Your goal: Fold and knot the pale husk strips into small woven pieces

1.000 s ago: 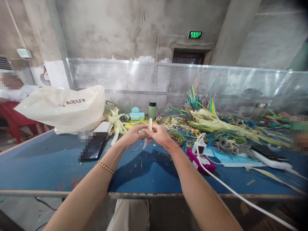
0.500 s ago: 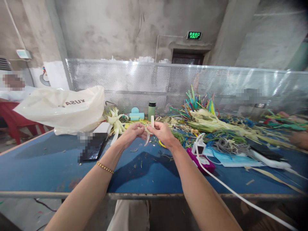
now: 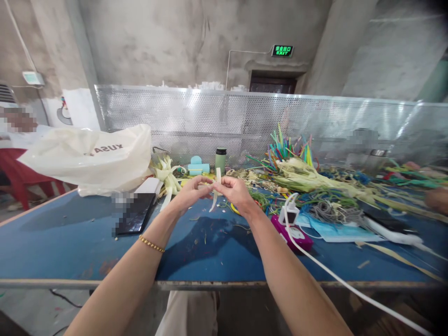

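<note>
Two bare hands meet over the far half of a blue table [image 3: 63,249], and between them, held up clear of the surface, is a narrow pale strip [image 3: 219,174]. One end stands up above the fingers, and a curved tail hangs below them. The right hand [image 3: 236,192] pinches the strip between thumb and forefinger; the left hand [image 3: 192,193] is half curled, its fingertips right beside that pinch, but whether they grip the strip I cannot tell. The hold looks small, so the strip could slip or twist if the right thumb eased off while the left fingers tugged. It seems thin and perhaps dry, and a sharp bend or a hard pull at the pinched spot might crease or split it. If dropped, it would probably land near the small scraps [image 3: 194,219] or the pale leaf bundle [image 3: 166,175], whose similar colour could make it hard to pick out. The green bottle [image 3: 220,161] stands behind the hands, and a quick push forward might knock it. On the right, a white cable [image 3: 336,275] runs from the plug [image 3: 289,216] on a purple socket box [image 3: 297,238] close to the right forearm [image 3: 287,252]; an outward swing of the elbow could catch it and drag the box.
</note>
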`<state>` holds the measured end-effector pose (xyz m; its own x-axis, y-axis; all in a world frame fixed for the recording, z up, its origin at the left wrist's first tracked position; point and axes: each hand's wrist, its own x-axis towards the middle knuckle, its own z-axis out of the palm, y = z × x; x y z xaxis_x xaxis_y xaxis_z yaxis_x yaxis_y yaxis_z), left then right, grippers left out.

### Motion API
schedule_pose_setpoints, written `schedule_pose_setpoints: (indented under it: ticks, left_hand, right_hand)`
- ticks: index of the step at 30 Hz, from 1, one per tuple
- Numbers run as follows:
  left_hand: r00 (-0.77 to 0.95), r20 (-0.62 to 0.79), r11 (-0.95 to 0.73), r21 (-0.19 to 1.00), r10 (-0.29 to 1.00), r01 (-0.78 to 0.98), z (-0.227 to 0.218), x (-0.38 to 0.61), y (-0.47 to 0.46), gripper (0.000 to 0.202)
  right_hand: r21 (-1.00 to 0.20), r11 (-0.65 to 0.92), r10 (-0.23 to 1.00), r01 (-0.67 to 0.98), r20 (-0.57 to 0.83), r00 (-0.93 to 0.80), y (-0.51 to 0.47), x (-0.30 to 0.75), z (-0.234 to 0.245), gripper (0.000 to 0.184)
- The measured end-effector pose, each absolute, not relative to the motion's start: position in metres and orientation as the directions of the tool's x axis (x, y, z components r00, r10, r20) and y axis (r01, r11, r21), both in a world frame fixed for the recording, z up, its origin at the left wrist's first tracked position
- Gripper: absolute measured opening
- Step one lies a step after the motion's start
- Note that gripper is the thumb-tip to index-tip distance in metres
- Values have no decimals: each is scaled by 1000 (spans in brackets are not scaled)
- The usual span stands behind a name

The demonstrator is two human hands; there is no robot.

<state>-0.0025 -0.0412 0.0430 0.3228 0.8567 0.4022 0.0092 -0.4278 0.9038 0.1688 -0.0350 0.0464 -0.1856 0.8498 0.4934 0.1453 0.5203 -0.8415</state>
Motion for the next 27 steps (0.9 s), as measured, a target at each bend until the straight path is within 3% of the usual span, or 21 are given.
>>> schedule_pose_setpoints:
  ticks: [4, 8, 11, 16, 19, 22, 24, 27]
  left_hand:
    - [426, 522, -619, 776, 739, 121, 42, -3, -38, 34]
    - [318, 641, -716, 620, 698, 321, 38, -4, -29, 25]
    - [292, 671, -730, 591, 681, 344, 38, -5, -27, 25]
    - [448, 539, -667, 718, 714, 198, 39, -3, -33, 31]
    - [427, 491, -563, 825, 760, 54, 38, 0, -35, 31]
    - [401, 401, -426, 904, 824, -28, 34, 1, -35, 37]
    - [397, 347, -355, 933, 850, -57, 33, 1, -34, 39]
    - [401, 318, -310, 947, 859, -87, 33, 1, -35, 36]
  right_hand:
    - [-841, 516, 848, 162, 476, -233, -31, 165, 40, 29]
    - [-839, 523, 845, 151, 487, -221, -31, 163, 40, 30]
    - [-828, 524, 850, 200, 491, -193, -33, 164, 41, 33]
    - [-838, 493, 870, 236, 465, -164, -36, 164, 41, 37]
    - [-829, 504, 863, 242, 473, -179, -36, 162, 42, 38]
    - [-732, 571, 817, 372, 550, -171, -35, 162, 44, 41]
    - [-664, 596, 786, 451, 597, -160, -34, 162, 44, 40]
    - [-675, 587, 794, 448, 587, -156, -33, 162, 43, 29]
